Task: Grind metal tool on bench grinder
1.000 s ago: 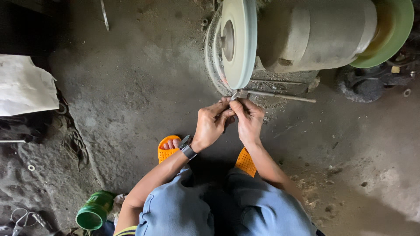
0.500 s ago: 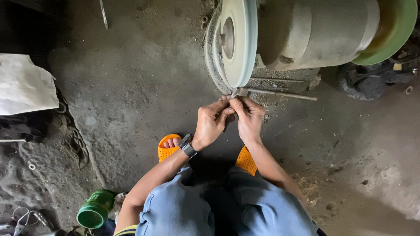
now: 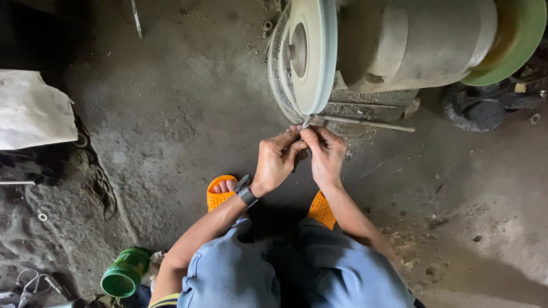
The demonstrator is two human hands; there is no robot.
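Both hands, left (image 3: 276,161) and right (image 3: 326,153), still pinch what looks like a small metal piece (image 3: 308,121) against the grinding wheel (image 3: 311,54); nothing has shifted.

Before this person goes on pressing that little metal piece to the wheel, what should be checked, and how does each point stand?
1. Both hands on the small metal piece: left hand and right hand pinch it, ok.
2. Piece at the rim of the grinding wheel: ok.
3. Fingertips away from the wheel: very near, not ok.
4. Wheel turning: cannot tell.
5. Feet covered: open orange sandals, not ok.
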